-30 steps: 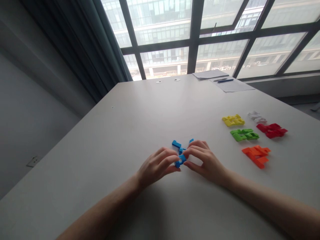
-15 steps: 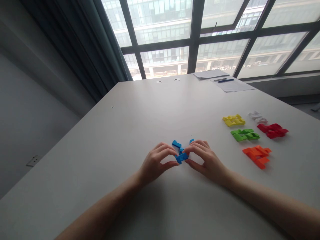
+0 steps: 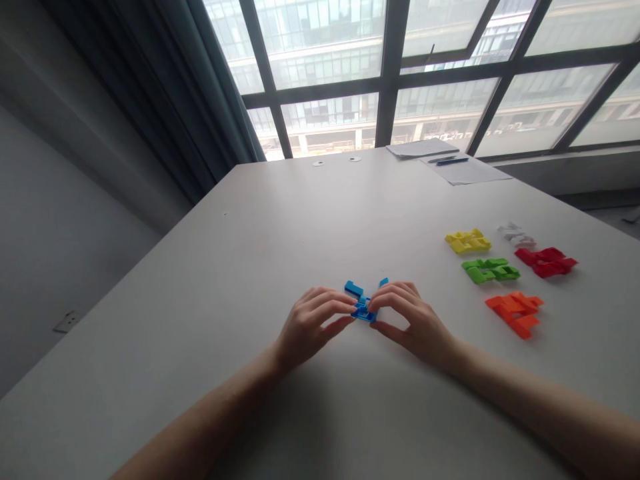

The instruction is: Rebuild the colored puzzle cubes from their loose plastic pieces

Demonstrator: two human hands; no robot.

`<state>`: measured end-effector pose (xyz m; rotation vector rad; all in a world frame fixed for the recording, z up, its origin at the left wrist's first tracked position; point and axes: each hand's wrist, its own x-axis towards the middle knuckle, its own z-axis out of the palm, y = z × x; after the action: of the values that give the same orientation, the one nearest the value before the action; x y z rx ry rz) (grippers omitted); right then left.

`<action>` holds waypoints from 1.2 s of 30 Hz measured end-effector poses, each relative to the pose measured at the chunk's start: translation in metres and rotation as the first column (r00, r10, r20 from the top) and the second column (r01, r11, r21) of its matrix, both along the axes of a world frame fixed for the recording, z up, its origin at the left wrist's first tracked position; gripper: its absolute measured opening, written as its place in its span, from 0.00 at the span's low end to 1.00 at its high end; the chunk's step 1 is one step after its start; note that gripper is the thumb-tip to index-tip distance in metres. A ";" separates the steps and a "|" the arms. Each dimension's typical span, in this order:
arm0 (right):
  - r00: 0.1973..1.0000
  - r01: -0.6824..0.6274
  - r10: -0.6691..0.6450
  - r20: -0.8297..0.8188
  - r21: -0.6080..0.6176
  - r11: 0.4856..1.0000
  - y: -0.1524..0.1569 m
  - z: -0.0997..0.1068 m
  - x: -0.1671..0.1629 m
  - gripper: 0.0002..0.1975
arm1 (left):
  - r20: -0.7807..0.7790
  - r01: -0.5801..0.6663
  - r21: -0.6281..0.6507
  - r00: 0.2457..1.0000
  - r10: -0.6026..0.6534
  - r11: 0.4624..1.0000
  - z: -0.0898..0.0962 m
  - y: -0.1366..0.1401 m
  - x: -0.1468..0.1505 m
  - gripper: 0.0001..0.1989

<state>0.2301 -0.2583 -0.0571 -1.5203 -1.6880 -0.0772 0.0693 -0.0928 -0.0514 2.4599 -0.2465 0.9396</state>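
Between the fingertips of both hands is a small blue plastic piece [image 3: 365, 313], now showing a hollow side. My left hand [image 3: 316, 323] pinches its left end between thumb and fingers. From the other side, my right hand [image 3: 407, 317] grips its right end in the same way, covering part of it. Just beyond the fingers lies a blue block [image 3: 353, 288] on the white table [image 3: 300, 233]. Another blue piece [image 3: 383, 282] peeks out behind my right fingers, mostly hidden. The exact kind of these angular pieces cannot be made out.
To the right lie colour-sorted groups of similar pieces: yellow [image 3: 469, 241], white [image 3: 516, 234], green [image 3: 491, 270], red [image 3: 546, 261] and orange [image 3: 515, 313]. Papers [image 3: 465, 170] with a blue pen [image 3: 452, 161] rest at the far edge, below the window. A dark curtain [image 3: 165, 87] hangs at left.
The blue piece between my hands has been turned, so its hollow side shows instead of its solid face. Both hands have hardly shifted; the other pieces stay put.
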 end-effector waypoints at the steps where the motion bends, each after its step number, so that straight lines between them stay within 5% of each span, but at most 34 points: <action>1: 1.000 -0.004 0.004 0.001 0.003 1.000 0.000 0.000 0.000 0.06 | 0.008 0.002 0.008 1.000 -0.002 1.000 0.000 0.000 0.000 0.10; 19: 1.000 0.026 -0.026 -0.009 -0.027 0.999 -0.002 0.003 -0.001 0.07 | -0.081 0.009 -0.020 0.997 -0.010 1.000 0.002 -0.001 -0.001 0.09; 36: 0.996 0.018 -0.029 -0.086 -0.131 0.991 -0.002 -0.001 0.001 0.05 | -0.104 -0.021 0.109 0.994 0.033 0.994 0.000 -0.001 -0.002 0.17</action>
<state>0.2315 -0.2600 -0.0586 -1.6160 -1.6321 0.0872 0.0671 -0.0937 -0.0515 2.6085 -0.2333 0.8239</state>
